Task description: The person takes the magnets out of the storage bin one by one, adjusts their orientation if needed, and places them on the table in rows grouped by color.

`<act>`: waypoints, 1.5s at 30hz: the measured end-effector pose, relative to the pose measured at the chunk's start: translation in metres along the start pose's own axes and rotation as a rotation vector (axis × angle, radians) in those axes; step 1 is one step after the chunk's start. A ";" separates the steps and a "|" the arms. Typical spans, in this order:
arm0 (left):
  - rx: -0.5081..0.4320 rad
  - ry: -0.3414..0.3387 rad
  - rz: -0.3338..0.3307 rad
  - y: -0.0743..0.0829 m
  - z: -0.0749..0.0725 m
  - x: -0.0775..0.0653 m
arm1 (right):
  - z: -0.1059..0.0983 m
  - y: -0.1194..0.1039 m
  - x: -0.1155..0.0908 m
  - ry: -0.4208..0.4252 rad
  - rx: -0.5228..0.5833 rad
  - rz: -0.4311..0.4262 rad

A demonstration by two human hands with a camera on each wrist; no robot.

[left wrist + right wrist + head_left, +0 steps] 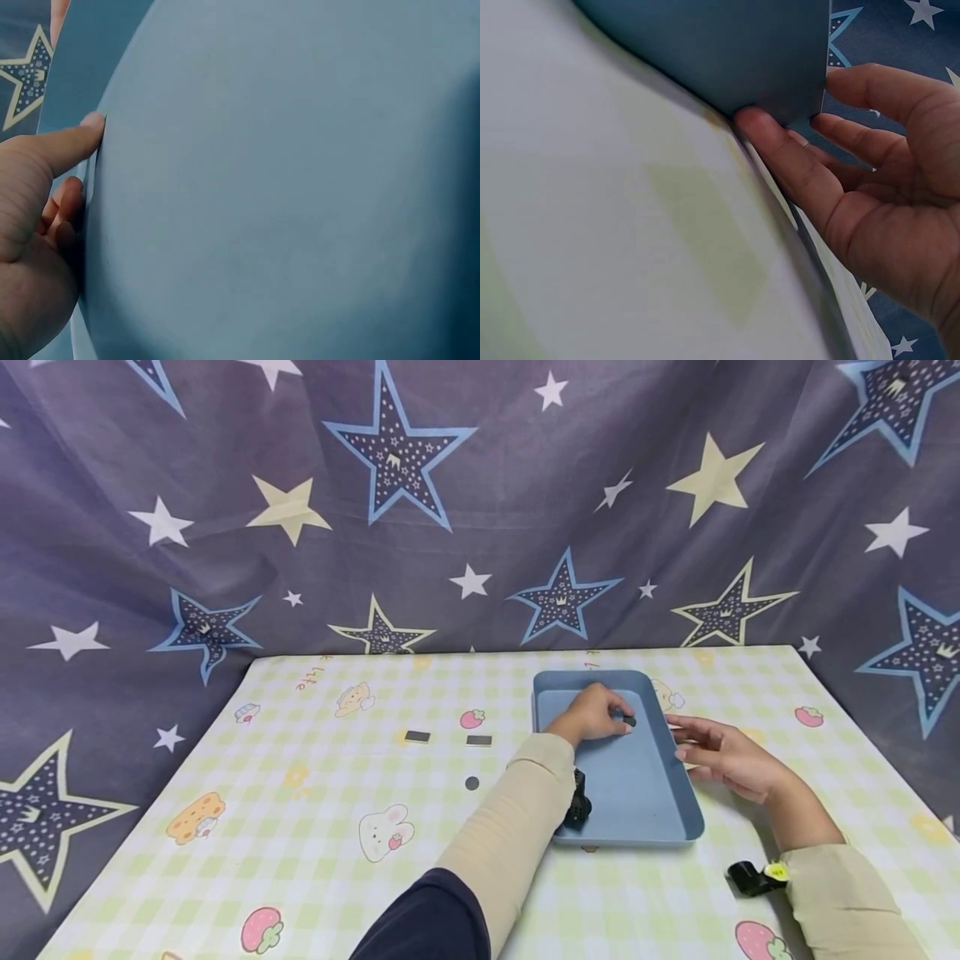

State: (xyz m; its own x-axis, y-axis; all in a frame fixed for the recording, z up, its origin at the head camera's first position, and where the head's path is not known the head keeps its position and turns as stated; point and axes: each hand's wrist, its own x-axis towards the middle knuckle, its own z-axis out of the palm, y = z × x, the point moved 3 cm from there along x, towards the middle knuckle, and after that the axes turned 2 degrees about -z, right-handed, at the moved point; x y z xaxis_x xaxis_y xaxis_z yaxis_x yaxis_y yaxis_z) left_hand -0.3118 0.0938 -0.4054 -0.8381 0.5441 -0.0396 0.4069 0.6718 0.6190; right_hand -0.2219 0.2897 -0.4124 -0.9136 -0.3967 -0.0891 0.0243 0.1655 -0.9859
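A blue rectangular tray (637, 793) lies on the table. My left hand (592, 714) reaches inside it, pinching a small dark disc-like piece (628, 721) between thumb and fingertips. That piece cannot be made out in the left wrist view, where the left thumb (75, 146) lies against the pale blue surface. Outside the tray's right wall is my right hand (731, 756), fingers extended toward it. The right wrist view has the right thumb (780, 150) touching the low outer side of the tray wall (727, 52), with the other fingers near its edge.
Left of the tray lie two small dark-topped rectangular pieces (417, 737) and a dark flat disc (472, 783). A checked cloth (315, 877) covers the table. Behind it hangs a star-patterned curtain (480, 535). Black devices (577, 806) sit at both wrists.
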 end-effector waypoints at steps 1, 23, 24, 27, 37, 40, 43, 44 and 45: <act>-0.009 0.003 -0.007 -0.001 0.001 0.000 | 0.000 0.000 0.000 0.001 0.001 0.001; -0.192 0.036 -0.009 -0.001 -0.009 -0.009 | 0.003 0.000 0.001 -0.011 0.000 0.002; -0.199 0.035 -0.006 -0.001 -0.010 -0.009 | 0.002 0.000 0.001 -0.013 0.000 0.000; -0.204 0.038 0.008 -0.001 -0.014 -0.010 | 0.002 0.001 0.000 -0.018 0.002 -0.005; -0.208 0.025 0.020 0.001 -0.024 -0.014 | 0.001 0.000 -0.001 -0.015 -0.001 -0.002; -0.235 -0.007 0.013 0.001 -0.026 -0.017 | 0.001 0.000 -0.001 -0.007 -0.003 0.003; -0.247 -0.034 0.012 0.001 -0.029 -0.019 | 0.001 0.000 0.000 0.001 -0.005 0.010; -0.245 -0.039 0.014 0.001 -0.030 -0.020 | 0.001 0.000 0.000 0.002 -0.007 0.010; -0.244 -0.041 0.017 0.001 -0.032 -0.021 | 0.001 -0.001 0.000 0.003 -0.007 0.011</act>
State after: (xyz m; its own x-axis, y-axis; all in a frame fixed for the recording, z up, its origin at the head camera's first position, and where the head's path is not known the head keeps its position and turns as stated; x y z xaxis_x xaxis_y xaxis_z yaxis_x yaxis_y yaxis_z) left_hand -0.3053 0.0671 -0.3790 -0.8146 0.5773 -0.0564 0.3168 0.5242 0.7905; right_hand -0.2212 0.2890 -0.4117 -0.9144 -0.3924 -0.0999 0.0320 0.1760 -0.9839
